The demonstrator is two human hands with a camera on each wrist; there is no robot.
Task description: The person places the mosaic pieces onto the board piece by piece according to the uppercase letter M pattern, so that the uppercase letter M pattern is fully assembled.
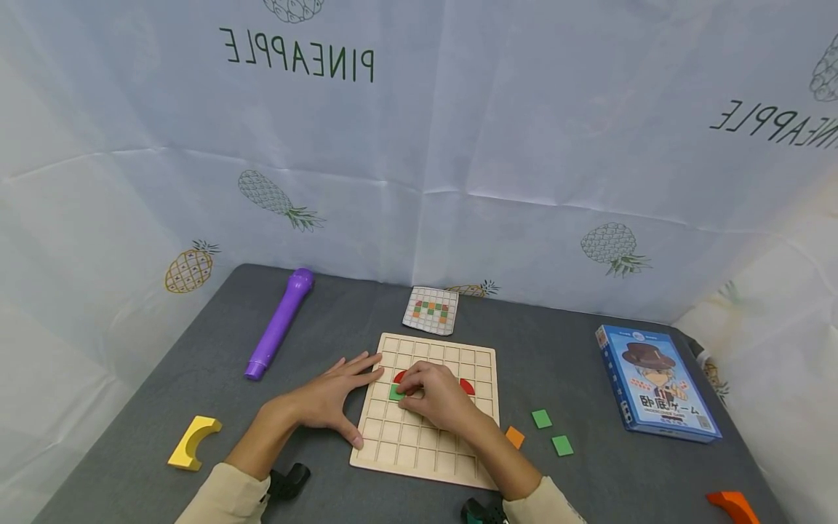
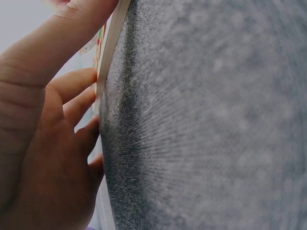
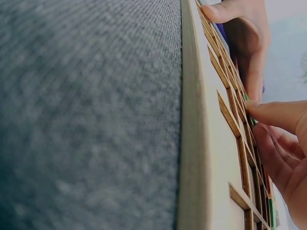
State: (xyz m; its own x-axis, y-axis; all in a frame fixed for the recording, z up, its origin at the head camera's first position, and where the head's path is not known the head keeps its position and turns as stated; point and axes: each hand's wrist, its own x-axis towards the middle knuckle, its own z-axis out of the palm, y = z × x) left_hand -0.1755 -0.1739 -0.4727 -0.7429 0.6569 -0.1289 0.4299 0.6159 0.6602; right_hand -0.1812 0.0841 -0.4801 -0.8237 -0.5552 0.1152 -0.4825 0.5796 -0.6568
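A square wooden grid board [image 1: 419, 455] lies flat on the table, with red curved pieces [image 1: 467, 386] set in its cells. My right hand [image 1: 437, 397] is over the middle of the board, its thumb and fingertips at a green square tile [image 1: 396, 392] just below the left red piece. In the right wrist view, the thumb [image 3: 276, 114] meets a sliver of green at the board's surface. My left hand [image 1: 330, 399] spreads along the board's left edge, fingers extended and thumb [image 2: 57, 43] at the rim.
Right of the board lie an orange tile [image 1: 514, 437] and two green tiles [image 1: 541, 418]. A pattern card [image 1: 431, 311] sits behind it. Around are a purple microphone-shaped stick [image 1: 280, 324], a yellow arch block [image 1: 193, 442], a blue game box [image 1: 657, 382] and an orange block [image 1: 735, 505].
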